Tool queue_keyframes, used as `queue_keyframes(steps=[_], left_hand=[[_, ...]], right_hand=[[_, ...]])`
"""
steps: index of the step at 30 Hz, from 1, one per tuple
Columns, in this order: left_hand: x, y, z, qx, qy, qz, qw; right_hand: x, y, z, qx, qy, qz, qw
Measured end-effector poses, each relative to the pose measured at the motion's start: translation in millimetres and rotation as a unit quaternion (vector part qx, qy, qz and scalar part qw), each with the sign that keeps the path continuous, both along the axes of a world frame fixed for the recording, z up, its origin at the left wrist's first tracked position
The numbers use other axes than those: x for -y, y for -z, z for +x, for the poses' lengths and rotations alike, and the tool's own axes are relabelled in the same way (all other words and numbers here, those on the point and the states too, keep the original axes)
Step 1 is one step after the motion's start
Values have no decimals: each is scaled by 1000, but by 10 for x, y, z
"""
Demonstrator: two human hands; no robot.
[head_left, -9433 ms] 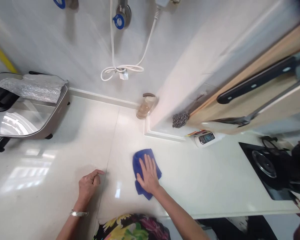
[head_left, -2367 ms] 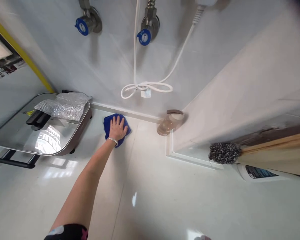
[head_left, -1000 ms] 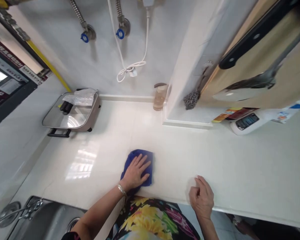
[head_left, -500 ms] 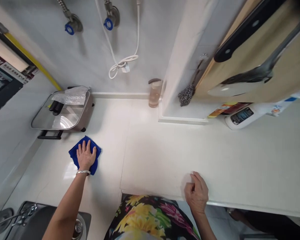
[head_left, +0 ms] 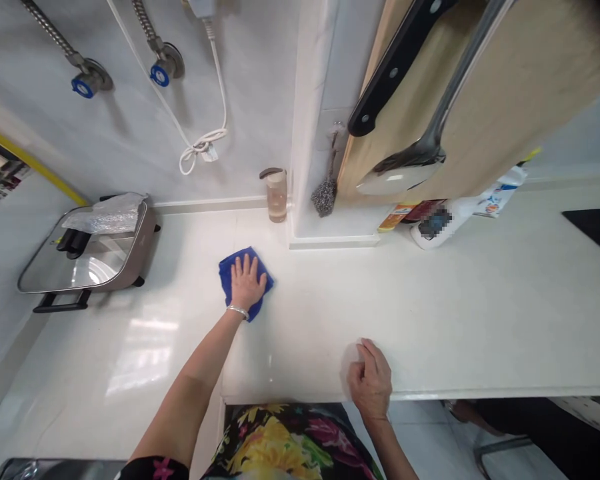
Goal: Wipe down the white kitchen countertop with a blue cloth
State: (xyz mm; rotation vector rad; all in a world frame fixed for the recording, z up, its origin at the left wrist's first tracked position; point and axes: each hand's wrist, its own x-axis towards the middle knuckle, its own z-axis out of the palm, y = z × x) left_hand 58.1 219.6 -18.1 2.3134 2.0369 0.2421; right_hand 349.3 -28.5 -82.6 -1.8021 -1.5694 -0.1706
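My left hand (head_left: 247,283) lies flat on a blue cloth (head_left: 229,272), fingers spread, pressing it against the white countertop (head_left: 310,313). The cloth's corners stick out around the fingers and below the palm. A silver bracelet (head_left: 239,311) circles the left wrist. Close to the counter's front edge rests my right hand (head_left: 371,380), its fingers curled in and nothing visible in them. Behind the cloth, against the wall, stands a clear pitcher (head_left: 277,198) with a brown handle and pale liquid inside.
An electric pan (head_left: 130,257) with a glass lid sits at the left. A knife (head_left: 397,70) and a metal ladle (head_left: 437,127) hang before a wooden board (head_left: 485,147). White bottles (head_left: 447,223) stand below. A sink (head_left: 60,469) shows bottom left, and a person's leg (head_left: 520,427) lower right.
My left hand has slid the blue cloth rightward along the counter, away from the electric pan. The camera view has turned to the right. My right hand stays curled near the front edge.
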Motion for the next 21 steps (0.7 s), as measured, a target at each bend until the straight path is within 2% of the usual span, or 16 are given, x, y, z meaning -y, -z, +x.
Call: queue_keyframes(steps=[2,5,8,11,13,16,19,21], left_hand=[[-2,19,351,16,48,3,999],[154,55,802,32,116,2,993],[472,100,1161,41,186,-13,982],[874,126,1398,58,258,-19,964],[1145,116,1456,68,297,-19,952],[1512,63,1367,73,330,-33,941],[1817,-6,1105,72,316,-54,944],[1984,-49,879,61,279,-67,956]], right_hand=[[-9,5,-4,0,2,1,1000],[-20,-7,-13,-9,3,-1,1000],[-30,-43,-21,-18,-4,-10,1000],[-36,-89,-20,-16,-12,-17,1000],[-32,-115,-15,-13,-17,-23,1000],[-14,-141,1,-6,-30,-41,999],[8,-154,35,3,-47,-59,997],[24,-159,70,2,-60,-68,996]])
